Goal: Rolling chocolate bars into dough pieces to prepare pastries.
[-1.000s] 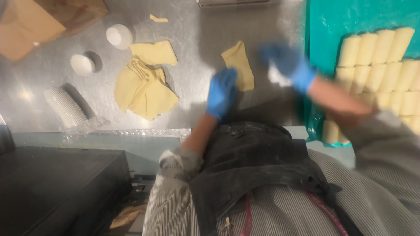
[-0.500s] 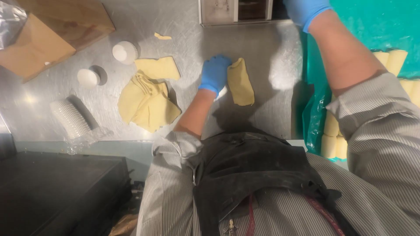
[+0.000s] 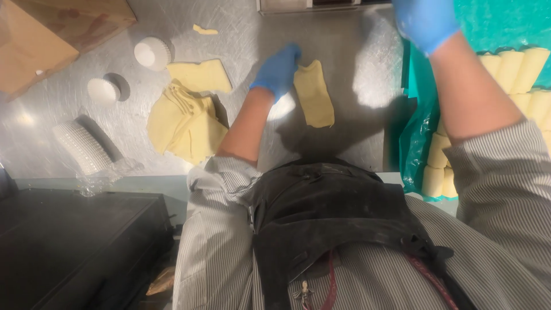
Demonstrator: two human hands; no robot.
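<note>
My left hand (image 3: 278,70), in a blue glove, rests on the steel worktop (image 3: 344,51) with its fingers at the left edge of a long yellow pasta sheet (image 3: 314,93). My right hand (image 3: 423,22), also gloved in blue, is raised at the top of the view, over the border between the worktop and a teal-lined tray (image 3: 511,23). Its fingers are cut off by the frame edge, so what it holds cannot be seen. Rows of rolled pasta tubes (image 3: 519,69) lie on the tray.
A pile of folded pasta sheets (image 3: 185,120) and one flat sheet (image 3: 201,76) lie to the left. Two white paper cups (image 3: 152,53) (image 3: 103,90), a sleeve of stacked cups (image 3: 83,148), a cardboard box (image 3: 51,28) and a black box (image 3: 74,247) sit further left.
My right hand has lifted from the worktop beside the pasta sheet up and away toward the tray. My left hand has stayed against the sheet.
</note>
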